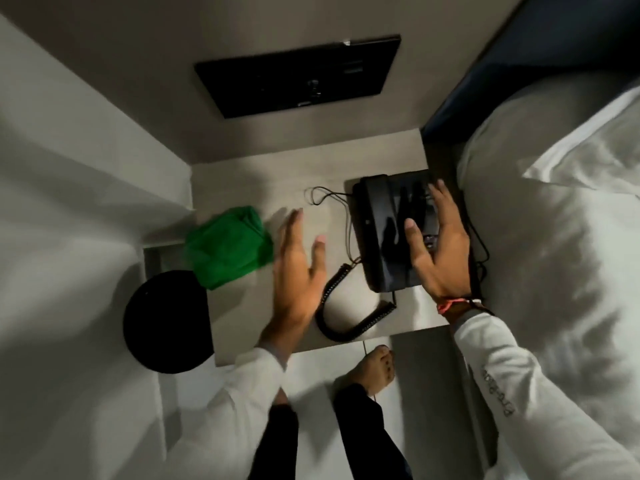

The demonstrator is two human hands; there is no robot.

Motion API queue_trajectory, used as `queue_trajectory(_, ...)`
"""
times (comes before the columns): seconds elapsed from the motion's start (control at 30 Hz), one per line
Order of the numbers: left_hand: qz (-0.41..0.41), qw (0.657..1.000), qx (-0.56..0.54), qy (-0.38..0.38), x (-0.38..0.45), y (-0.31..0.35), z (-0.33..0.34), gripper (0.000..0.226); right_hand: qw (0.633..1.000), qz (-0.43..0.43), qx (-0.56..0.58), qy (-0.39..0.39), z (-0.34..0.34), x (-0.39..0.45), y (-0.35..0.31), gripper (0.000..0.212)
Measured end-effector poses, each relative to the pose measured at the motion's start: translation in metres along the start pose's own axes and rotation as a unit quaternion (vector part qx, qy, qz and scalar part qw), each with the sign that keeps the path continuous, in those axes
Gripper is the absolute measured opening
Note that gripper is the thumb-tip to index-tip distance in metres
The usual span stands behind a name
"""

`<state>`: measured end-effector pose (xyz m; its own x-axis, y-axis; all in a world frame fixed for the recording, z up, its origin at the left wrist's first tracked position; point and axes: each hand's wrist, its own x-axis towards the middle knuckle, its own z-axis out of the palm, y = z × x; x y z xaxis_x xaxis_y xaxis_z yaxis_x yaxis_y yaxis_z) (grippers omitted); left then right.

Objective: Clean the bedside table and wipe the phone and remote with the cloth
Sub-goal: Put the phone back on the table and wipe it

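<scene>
Right hand [438,244], fingers spread and holding nothing, laid flat over the black phone [388,233] at centre right of the frame. Left hand [298,261] open too, fingers splayed, hovering over bare tabletop [242,174] between phone and green cloth [227,245]. Cloth lying crumpled at centre left, near the tabletop's left edge, just beside the left hand but apart from it. No remote to be made out anywhere.

Likely step: fetching the cloth to wipe the phone. Best done by gathering the cloth into a flat pad, not a loose bunch. Steady the phone base with the right hand while wiping. Mind the coiled cord [346,317] looping near the front edge, and the thin cable [332,197] behind; snagging either could drag the phone.
</scene>
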<state>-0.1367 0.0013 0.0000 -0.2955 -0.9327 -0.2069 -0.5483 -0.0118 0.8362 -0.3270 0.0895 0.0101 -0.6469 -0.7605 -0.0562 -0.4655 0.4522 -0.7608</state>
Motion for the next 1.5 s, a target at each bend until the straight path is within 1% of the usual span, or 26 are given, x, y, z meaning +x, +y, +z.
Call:
queue_trajectory(0.1,0.042,0.986,0.153,0.051,0.019,-0.034,-0.074,0.044,0.995,-0.081,-0.019,-0.051,0.039,-0.007,-0.046,0.050)
queue_trajectory(0.17,0.012,0.978,0.196,0.062,0.032,-0.061,-0.115,0.040,0.989,-0.099,-0.025,-0.112,0.077,-0.010,-0.074,0.045)
queue_trajectory(0.2,-0.009,0.978,0.198,0.068,0.039,-0.073,-0.131,0.039,0.986,-0.081,-0.028,-0.142,0.098,-0.010,-0.085,0.045)
queue_trajectory(0.27,-0.068,0.984,0.151,0.062,0.052,-0.093,-0.151,0.037,0.981,0.001,-0.024,-0.194,0.136,-0.010,-0.105,0.051)
queue_trajectory(0.37,-0.185,0.983,-0.003,-0.007,0.065,-0.105,-0.155,0.032,0.961,0.159,0.035,-0.223,0.178,-0.006,-0.121,0.069)
queue_trajectory(0.5,-0.202,0.977,-0.069,-0.007,0.062,-0.116,-0.153,0.053,0.953,0.195,-0.014,-0.232,0.209,-0.009,-0.125,0.086)
queue_trajectory(0.57,-0.194,0.975,-0.109,-0.023,0.056,-0.114,-0.156,0.052,0.940,0.234,0.030,-0.245,0.208,-0.010,-0.122,0.075)
queue_trajectory(0.63,-0.185,0.967,-0.166,-0.051,0.050,-0.107,-0.160,0.046,0.903,0.280,0.164,-0.280,0.198,-0.018,-0.117,0.051)
queue_trajectory(0.67,-0.193,0.959,-0.198,-0.066,0.046,-0.103,-0.162,0.044,0.877,0.292,0.234,-0.301,0.189,-0.026,-0.113,0.045)
queue_trajectory(0.77,-0.195,0.936,-0.261,-0.137,0.037,-0.086,-0.165,0.037,0.779,0.339,0.410,-0.331,0.154,-0.054,-0.104,0.042)
queue_trajectory(0.83,-0.146,0.938,-0.253,-0.188,0.037,-0.073,-0.155,0.035,0.738,0.368,0.473,-0.311,0.129,-0.066,-0.094,0.038)
queue_trajectory(0.87,-0.115,0.947,-0.226,-0.196,0.039,-0.067,-0.146,0.036,0.742,0.368,0.475,-0.297,0.116,-0.070,-0.091,0.036)
queue_trajectory(0.9,-0.088,0.958,-0.197,-0.189,0.041,-0.062,-0.134,0.038,0.762,0.358,0.463,-0.277,0.103,-0.072,-0.088,0.035)
queue_trajectory(0.97,-0.059,0.977,-0.148,-0.140,0.044,-0.055,-0.108,0.034,0.832,0.280,0.425,-0.221,0.072,-0.067,-0.084,0.034)
queue_trajectory(1.03,-0.012,0.993,-0.081,-0.084,0.045,-0.049,-0.080,0.025,0.913,0.128,0.363,-0.133,0.036,-0.051,-0.081,0.039)
queue_trajectory(1.07,0.029,0.997,-0.027,-0.061,0.045,-0.048,-0.071,0.025,0.950,0.043,0.300,-0.078,0.024,-0.041,-0.080,0.043)
queue_trajectory(1.1,0.075,0.995,0.038,-0.048,0.045,-0.048,-0.061,0.027,0.974,-0.028,0.224,-0.019,0.015,-0.030,-0.075,0.047)
queue_trajectory(1.13,0.123,0.986,0.110,-0.040,0.045,-0.048,-0.054,0.031,0.986,-0.072,0.148,0.035,0.010,-0.019,-0.070,0.051)
queue_trajectory(1.17,0.162,0.969,0.181,-0.039,0.046,-0.048,-0.046,0.037,0.990,-0.093,0.076,0.069,0.007,-0.009,-0.063,0.057)
queue_trajectory(1.2,0.189,0.949,0.248,-0.046,0.047,-0.047,-0.039,0.042,0.993,-0.100,0.000,0.059,0.007,0.000,-0.056,0.064)
queue_trajectory(1.27,0.198,0.910,0.355,-0.082,0.046,-0.045,-0.023,0.053,0.978,-0.084,-0.176,-0.078,0.009,0.011,-0.040,0.080)
queue_trajectory(1.3,0.192,0.897,0.385,-0.104,0.046,-0.044,-0.016,0.057,0.957,-0.070,-0.240,-0.148,0.011,0.012,-0.030,0.087)
queue_trajectory(1.33,0.188,0.890,0.398,-0.123,0.047,-0.044,-0.010,0.059,0.943,-0.065,-0.266,-0.188,0.011,0.010,-0.023,0.091)
queue_trajectory(1.37,0.192,0.887,0.397,-0.137,0.047,-0.045,-0.005,0.061,0.943,-0.069,-0.265,-0.187,0.010,0.008,-0.018,0.092)
queue_trajectory(1.4,0.201,0.884,0.395,-0.146,0.047,-0.045,0.000,0.063,0.952,-0.076,-0.250,-0.157,0.007,0.007,-0.018,0.090)
queue_trajectory(1.5,0.227,0.860,0.422,-0.175,0.049,-0.048,0.018,0.070,0.974,-0.089,-0.206,-0.036,0.011,0.020,-0.022,0.077)
